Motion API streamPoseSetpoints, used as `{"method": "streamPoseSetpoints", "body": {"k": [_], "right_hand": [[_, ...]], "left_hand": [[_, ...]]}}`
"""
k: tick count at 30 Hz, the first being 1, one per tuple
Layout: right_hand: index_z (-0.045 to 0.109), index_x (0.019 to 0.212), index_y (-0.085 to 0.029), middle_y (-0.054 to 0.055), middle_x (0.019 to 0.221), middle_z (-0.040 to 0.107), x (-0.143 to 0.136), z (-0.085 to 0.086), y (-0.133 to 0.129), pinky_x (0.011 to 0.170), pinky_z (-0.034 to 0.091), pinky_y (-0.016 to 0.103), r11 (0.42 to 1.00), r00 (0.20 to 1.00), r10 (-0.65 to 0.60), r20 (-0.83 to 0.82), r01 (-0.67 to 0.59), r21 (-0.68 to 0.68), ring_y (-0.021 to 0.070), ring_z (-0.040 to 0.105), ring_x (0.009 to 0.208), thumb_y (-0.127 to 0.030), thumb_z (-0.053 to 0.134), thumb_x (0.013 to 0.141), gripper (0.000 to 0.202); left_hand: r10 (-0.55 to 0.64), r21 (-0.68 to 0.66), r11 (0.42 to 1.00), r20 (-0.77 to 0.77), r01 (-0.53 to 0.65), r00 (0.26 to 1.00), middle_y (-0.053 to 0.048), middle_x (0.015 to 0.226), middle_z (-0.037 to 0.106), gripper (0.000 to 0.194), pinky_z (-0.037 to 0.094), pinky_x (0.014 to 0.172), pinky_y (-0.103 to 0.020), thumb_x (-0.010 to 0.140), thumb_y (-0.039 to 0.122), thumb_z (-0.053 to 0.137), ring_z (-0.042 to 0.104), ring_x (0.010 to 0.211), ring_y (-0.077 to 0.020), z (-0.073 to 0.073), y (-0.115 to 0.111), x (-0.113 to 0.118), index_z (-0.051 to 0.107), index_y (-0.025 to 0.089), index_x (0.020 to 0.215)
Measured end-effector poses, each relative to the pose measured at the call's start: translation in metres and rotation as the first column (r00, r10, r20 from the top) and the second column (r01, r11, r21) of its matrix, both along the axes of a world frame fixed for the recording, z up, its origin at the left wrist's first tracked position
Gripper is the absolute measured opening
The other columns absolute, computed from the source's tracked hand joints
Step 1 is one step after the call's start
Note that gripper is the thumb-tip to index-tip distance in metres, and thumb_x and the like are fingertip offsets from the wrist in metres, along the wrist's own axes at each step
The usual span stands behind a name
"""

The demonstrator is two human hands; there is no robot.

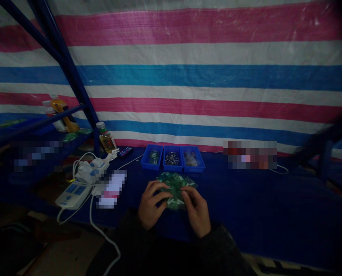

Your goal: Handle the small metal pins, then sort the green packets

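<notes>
A heap of small green, shiny plastic-looking pieces with whitish bits (175,191) lies on the dark blue table in front of me. At its left side is my left hand (152,205), fingers apart and curved, the fingertips touching the pieces. My right hand (198,211) is at the right side, thumb and forefinger drawn together against the heap; what they pinch is too small to make out. Just behind the heap three blue trays stand side by side: the left tray (151,166) has greenish pieces, the middle tray (173,168) dark metal pins, the right tray (194,169) clear small parts.
Left of my hands lie a blurred-out phone-like object (112,189) and a white power strip (73,194) with plugs and cables. A bottle (107,142) stands by the blue metal frame (79,86). A striped sheet (205,76) hangs behind the table (245,207). A pixelated item (249,155) sits back right.
</notes>
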State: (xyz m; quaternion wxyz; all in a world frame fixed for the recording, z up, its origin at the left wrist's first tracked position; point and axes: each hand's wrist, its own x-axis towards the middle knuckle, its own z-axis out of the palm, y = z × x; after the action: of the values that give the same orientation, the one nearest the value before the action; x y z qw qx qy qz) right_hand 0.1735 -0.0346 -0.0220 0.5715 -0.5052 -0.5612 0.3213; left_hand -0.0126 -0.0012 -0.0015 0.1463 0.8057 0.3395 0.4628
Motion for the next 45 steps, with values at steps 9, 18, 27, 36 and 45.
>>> {"method": "streamPoseSetpoints", "body": {"k": [9,18,27,36,45], "right_hand": [[0.071,0.098,-0.021,0.009,0.093,0.068,-0.002,0.009,-0.004,0.073,0.054,0.032,0.976,0.973,-0.01,0.23,-0.04,0.212,0.0218,0.066,0.083,-0.031,0.057,0.097,0.017],[0.059,0.118,-0.021,-0.003,0.066,0.066,-0.006,-0.003,-0.004,0.063,0.055,0.028,0.993,0.997,-0.035,0.076,0.026,0.118,0.0163,0.063,0.056,-0.031,0.06,0.096,0.024],[0.07,0.125,-0.022,0.008,0.101,0.077,0.004,-0.002,-0.008,0.081,0.059,0.037,0.984,0.976,-0.074,0.203,0.038,0.177,0.0224,0.073,0.081,-0.029,0.048,0.102,0.033],[0.072,0.121,-0.023,0.009,0.118,0.075,0.002,-0.003,-0.004,0.092,0.059,0.038,0.979,0.978,-0.027,0.208,-0.016,0.202,0.0251,0.073,0.105,-0.024,0.048,0.102,0.031],[0.074,0.112,-0.024,0.008,0.107,0.074,0.001,0.001,-0.001,0.088,0.059,0.035,0.97,0.969,0.006,0.245,-0.066,0.236,0.0234,0.072,0.1,-0.021,0.056,0.098,0.023]], "left_hand": [[0.065,-0.227,0.973,0.132,-0.033,0.989,-0.005,0.083,0.074,0.013,0.057,0.076,-0.033,0.089,0.033,0.074,0.069,0.077,-0.0203,-0.001,0.0,0.0,0.075,0.02,0.092],[0.035,-0.277,0.961,0.151,0.008,0.988,-0.005,0.091,0.073,0.013,0.055,0.083,-0.03,0.096,0.021,0.063,0.07,0.088,-0.0194,0.002,0.0,-0.001,0.075,0.021,0.092],[0.003,-0.273,0.961,0.169,0.043,0.986,-0.008,0.096,0.073,0.018,0.055,0.086,-0.033,0.097,0.021,0.062,0.07,0.093,-0.021,-0.002,0.001,-0.003,0.08,0.023,0.093],[-0.002,-0.167,0.985,0.189,0.034,0.982,-0.006,0.087,0.074,0.011,0.054,0.082,-0.034,0.092,0.02,0.07,0.067,0.089,-0.0216,-0.001,0.004,-0.004,0.08,0.022,0.09],[0.087,-0.11,0.992,0.214,-0.064,0.973,-0.006,0.094,0.076,0.01,0.053,0.09,-0.037,0.092,0.018,0.069,0.067,0.097,-0.0227,0.002,0.005,-0.009,0.078,0.022,0.09]]}}
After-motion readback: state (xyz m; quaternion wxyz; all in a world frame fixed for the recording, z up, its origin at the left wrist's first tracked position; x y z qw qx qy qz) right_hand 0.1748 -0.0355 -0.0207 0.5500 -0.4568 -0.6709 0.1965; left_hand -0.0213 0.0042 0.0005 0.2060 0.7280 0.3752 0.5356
